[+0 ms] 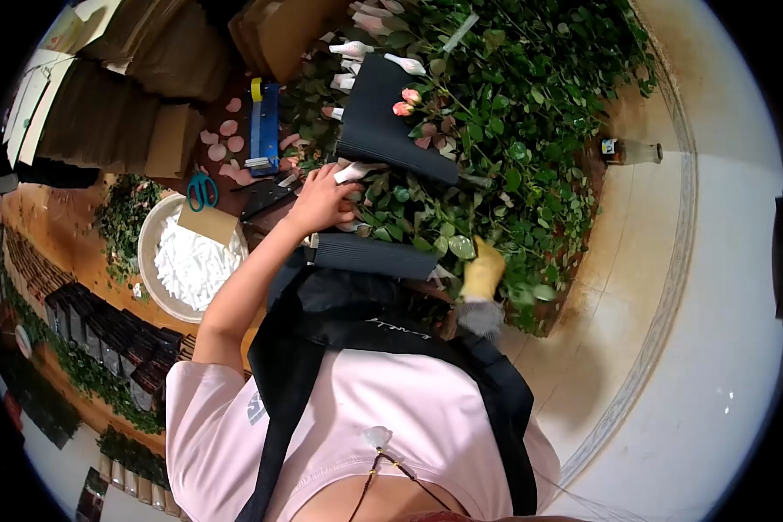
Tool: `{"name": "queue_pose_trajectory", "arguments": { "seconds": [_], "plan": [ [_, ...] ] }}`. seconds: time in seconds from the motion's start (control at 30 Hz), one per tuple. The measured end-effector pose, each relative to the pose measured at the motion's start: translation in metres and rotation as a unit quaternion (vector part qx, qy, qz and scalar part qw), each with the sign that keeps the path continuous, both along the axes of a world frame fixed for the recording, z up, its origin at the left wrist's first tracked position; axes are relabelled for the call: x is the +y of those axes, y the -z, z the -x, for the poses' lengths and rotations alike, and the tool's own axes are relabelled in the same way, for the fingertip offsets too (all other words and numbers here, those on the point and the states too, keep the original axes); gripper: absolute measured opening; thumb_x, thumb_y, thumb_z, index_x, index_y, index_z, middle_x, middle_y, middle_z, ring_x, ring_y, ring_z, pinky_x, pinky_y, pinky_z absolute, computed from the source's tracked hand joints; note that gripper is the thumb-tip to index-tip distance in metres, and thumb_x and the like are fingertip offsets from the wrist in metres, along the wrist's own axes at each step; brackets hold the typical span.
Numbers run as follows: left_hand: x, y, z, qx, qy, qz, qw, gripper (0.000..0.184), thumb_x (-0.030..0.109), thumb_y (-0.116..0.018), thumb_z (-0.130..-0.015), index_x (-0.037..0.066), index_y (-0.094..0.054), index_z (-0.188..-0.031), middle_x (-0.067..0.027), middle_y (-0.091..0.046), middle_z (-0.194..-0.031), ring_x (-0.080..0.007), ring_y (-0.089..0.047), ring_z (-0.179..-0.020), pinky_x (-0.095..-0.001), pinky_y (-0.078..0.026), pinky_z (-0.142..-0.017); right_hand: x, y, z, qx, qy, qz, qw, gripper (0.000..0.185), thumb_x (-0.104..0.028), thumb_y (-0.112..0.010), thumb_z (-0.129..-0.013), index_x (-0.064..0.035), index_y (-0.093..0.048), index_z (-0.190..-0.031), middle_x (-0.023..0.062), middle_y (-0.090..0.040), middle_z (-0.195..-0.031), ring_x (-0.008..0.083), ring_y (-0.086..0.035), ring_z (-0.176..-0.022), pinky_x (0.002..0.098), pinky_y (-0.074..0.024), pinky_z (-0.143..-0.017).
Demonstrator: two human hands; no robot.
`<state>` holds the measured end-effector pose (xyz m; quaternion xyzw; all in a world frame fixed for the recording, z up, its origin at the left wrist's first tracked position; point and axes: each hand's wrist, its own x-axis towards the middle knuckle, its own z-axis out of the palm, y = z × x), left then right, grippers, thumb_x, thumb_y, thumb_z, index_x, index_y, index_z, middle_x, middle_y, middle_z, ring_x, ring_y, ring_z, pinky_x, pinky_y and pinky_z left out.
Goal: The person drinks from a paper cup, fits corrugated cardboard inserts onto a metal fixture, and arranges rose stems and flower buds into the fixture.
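Bare and bent over the near end of the flower pile, my left hand [320,202] has its fingers curled at a rose bud in a white sleeve [353,172]. My right hand [484,271], in a yellow glove with a grey cuff, is closed among leafy rose stems [518,291]; its fingertips are partly hidden by leaves. Between and beyond my hands lies a large heap of roses [531,113]. A dark corrugated sheet [383,117] rests on the heap, and a rolled dark corrugated piece [374,255] lies closer to my apron.
To the left stands a round tub [148,252] of white sleeves, with teal-handled scissors [202,191] at its rim. A blue tape dispenser [264,130] sits near loose pink petals [217,150]. Stacked cardboard [87,113] is at upper left. A glass bottle [632,151] lies at right.
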<state>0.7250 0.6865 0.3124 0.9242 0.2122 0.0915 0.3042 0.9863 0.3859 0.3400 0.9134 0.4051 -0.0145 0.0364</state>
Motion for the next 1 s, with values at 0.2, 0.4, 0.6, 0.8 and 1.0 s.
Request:
{"name": "queue_pose_trajectory", "arguments": {
  "seconds": [0.2,0.4,0.6,0.8,1.0],
  "plan": [
    [0.01,-0.012,0.045,-0.084,-0.074,0.066,0.991,0.039,0.021,-0.073,-0.084,0.01,-0.063,-0.12,-0.0146,-0.053,-0.134,-0.0363,-0.052,-0.119,-0.0441,-0.044,-0.098,0.023,-0.057,-0.009,0.131,0.013,0.134,0.982,0.054,-0.013,-0.075,-0.077,-0.01,-0.06,-0.129,0.0164,-0.066,-0.119,0.0342,-0.062,-0.109,0.0408,-0.0498,-0.095],
    [-0.003,-0.01,0.062,0.019,-0.212,0.344,0.915,0.035,0.028,-0.052,-0.1,-0.001,-0.07,-0.094,-0.0169,-0.069,-0.082,-0.0344,-0.068,-0.078,-0.0414,-0.052,-0.072,0.165,-0.121,0.069,0.366,-0.32,-0.049,0.873,0.045,-0.027,-0.07,-0.085,-0.0089,-0.063,-0.125,0.0135,-0.071,-0.107,0.0306,-0.067,-0.099,0.0408,-0.0513,-0.087],
    [-0.005,-0.024,0.035,0.156,-0.065,0.227,0.959,0.04,0.044,-0.064,-0.09,0.005,-0.073,-0.085,-0.0174,-0.069,-0.08,-0.0361,-0.067,-0.078,-0.0452,-0.052,-0.071,0.212,-0.005,0.104,0.186,-0.428,0.235,0.853,0.026,-0.038,-0.062,-0.088,-0.0143,-0.07,-0.083,0.005,-0.072,-0.081,0.0236,-0.07,-0.079,0.0406,-0.0513,-0.07],
    [-0.01,-0.005,0.032,0.127,-0.101,0.222,0.962,0.034,0.038,-0.073,-0.085,0.004,-0.072,-0.079,-0.0168,-0.068,-0.075,-0.0314,-0.068,-0.073,-0.0433,-0.052,-0.066,0.209,-0.027,0.096,0.228,-0.405,0.209,0.86,0.018,-0.028,-0.061,-0.087,-0.0139,-0.073,-0.087,0.0092,-0.074,-0.087,0.026,-0.071,-0.083,0.0389,-0.0517,-0.071],
    [-0.018,0.055,0.08,-0.136,-0.231,0.559,0.785,0.017,0.025,-0.072,-0.089,0.009,-0.073,-0.094,-0.0077,-0.075,-0.089,-0.0209,-0.066,-0.067,-0.035,-0.05,-0.062,0.205,0.003,0.101,0.175,-0.363,0.378,0.834,0.019,-0.026,-0.065,-0.085,-0.0157,-0.074,-0.097,0.0078,-0.075,-0.089,0.0265,-0.072,-0.084,0.0385,-0.0543,-0.07]
  ]
}}
